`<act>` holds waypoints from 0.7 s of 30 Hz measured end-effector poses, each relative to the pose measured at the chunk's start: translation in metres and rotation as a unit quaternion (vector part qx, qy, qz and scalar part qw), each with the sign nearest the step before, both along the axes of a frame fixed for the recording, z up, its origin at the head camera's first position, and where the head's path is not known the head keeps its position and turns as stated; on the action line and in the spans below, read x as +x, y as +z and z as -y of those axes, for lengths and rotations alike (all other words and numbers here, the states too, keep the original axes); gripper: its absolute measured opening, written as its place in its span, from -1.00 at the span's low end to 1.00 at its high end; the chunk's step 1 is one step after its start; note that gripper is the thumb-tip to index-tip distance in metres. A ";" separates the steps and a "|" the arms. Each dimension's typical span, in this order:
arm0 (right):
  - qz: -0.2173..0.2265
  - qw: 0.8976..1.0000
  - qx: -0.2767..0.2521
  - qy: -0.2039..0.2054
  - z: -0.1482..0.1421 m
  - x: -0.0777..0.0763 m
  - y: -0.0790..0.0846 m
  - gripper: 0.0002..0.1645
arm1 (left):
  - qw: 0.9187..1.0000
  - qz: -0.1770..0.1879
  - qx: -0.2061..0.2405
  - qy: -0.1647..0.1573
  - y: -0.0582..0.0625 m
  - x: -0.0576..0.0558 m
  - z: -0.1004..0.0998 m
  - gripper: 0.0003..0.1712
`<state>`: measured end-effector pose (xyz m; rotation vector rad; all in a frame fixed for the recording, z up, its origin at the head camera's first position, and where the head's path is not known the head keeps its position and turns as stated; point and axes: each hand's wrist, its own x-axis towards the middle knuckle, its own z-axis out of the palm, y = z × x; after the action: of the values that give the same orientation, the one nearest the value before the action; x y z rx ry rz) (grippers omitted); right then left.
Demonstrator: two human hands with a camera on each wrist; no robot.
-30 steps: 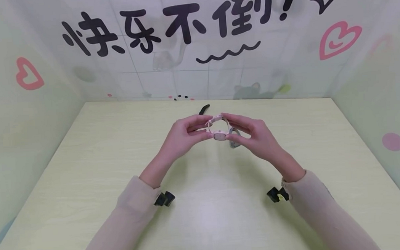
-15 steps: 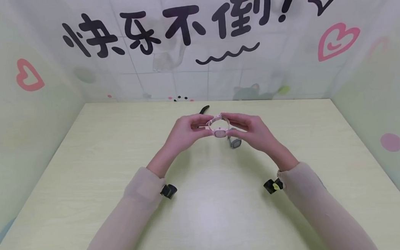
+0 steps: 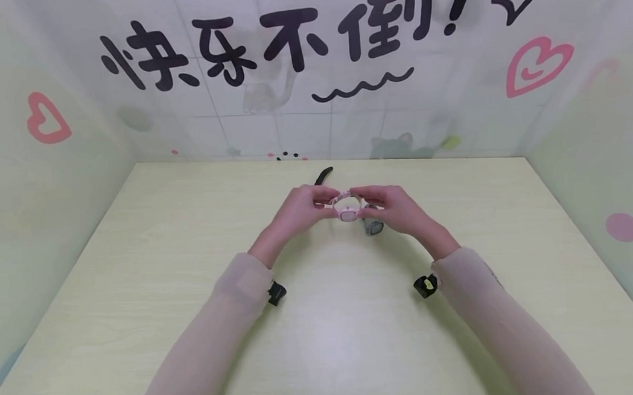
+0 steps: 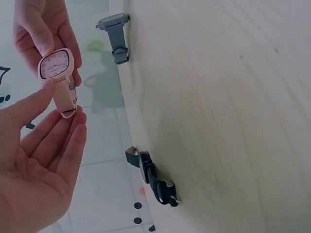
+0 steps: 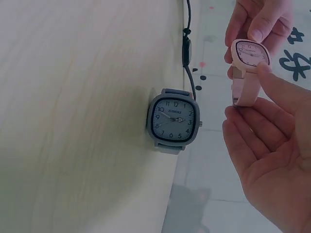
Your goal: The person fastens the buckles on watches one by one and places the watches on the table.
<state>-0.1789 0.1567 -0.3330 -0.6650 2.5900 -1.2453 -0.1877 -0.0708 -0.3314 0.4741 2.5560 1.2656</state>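
In the head view a pink wristwatch (image 3: 348,215) is held between both hands, its strap forming a loop behind the face. My left hand (image 3: 302,210) pinches its left side between thumb and fingers. The right hand (image 3: 399,209) pinches the opposite side the same way. Seen from the left wrist, the square dial (image 4: 55,64) has rounded corners and the strap hangs below it. A grey-blue wristwatch (image 5: 173,121) stands on the table just beyond my right hand, partly covered by that hand in the head view. Behind the left hand lies a black wristwatch (image 4: 154,178), mostly hidden from the head.
The pale wooden table (image 3: 325,342) reaches back to a printed curtain (image 3: 301,126) with large black characters. Similar pale walls stand at left and right. Small black wrist cameras (image 3: 276,293) sit at both sleeve cuffs.
Both forearms have shifted forward and slightly inward. The pink watch stays pinched between the hands, and its loop now looks flatter. The two other watches have stayed in place.
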 end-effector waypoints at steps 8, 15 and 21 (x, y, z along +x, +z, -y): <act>0.011 0.993 0.115 0.010 0.002 -0.007 -0.010 -0.39 | 0.995 0.019 -0.095 -0.022 -0.008 -0.005 -0.012 -0.48; 0.002 0.985 0.168 0.035 0.009 -0.007 -0.013 -0.41 | 0.983 0.015 -0.182 -0.029 -0.011 -0.006 -0.022 -0.50; -0.027 0.976 0.207 0.054 0.014 -0.008 -0.012 -0.46 | 0.973 0.005 -0.229 -0.033 -0.012 -0.008 -0.027 -0.54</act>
<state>-0.1873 0.1432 -0.3446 -0.7460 2.6901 -0.6293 -0.1962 -0.0441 -0.3432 0.4434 2.6789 0.6180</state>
